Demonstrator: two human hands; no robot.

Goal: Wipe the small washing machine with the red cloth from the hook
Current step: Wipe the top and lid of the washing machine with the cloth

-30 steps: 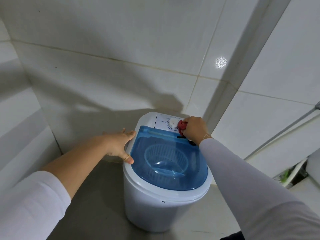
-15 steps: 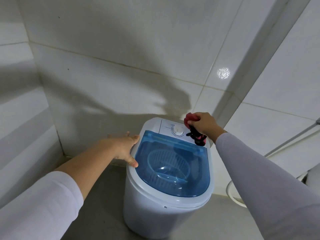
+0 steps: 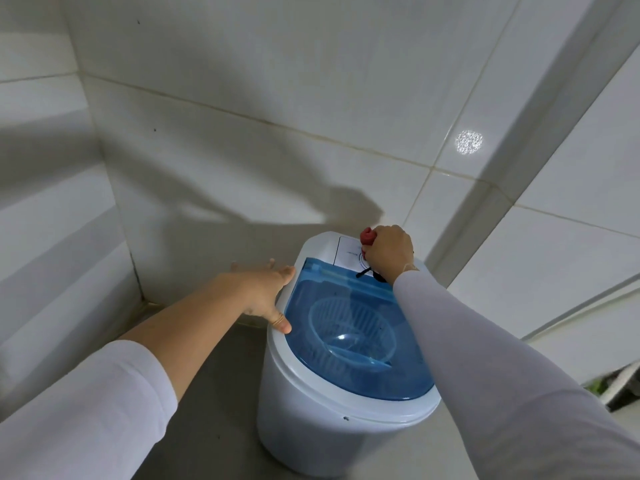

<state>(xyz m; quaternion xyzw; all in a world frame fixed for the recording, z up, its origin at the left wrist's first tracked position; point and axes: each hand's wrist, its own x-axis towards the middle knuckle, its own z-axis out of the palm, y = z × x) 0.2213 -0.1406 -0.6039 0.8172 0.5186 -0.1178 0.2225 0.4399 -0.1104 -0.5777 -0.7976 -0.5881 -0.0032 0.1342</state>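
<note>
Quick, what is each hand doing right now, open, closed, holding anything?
Left hand: open, fingers spread, resting against the side rim of the washing machine, holding nothing.
Right hand: closed around the red cloth, on the control panel.

Wiping the washer's control panel

Right hand (image 3: 388,251) presses red cloth (image 3: 366,235) at the washing machine's (image 3: 311,420) twelve o'clock; left hand (image 3: 258,292) braces nine o'clock.
</note>
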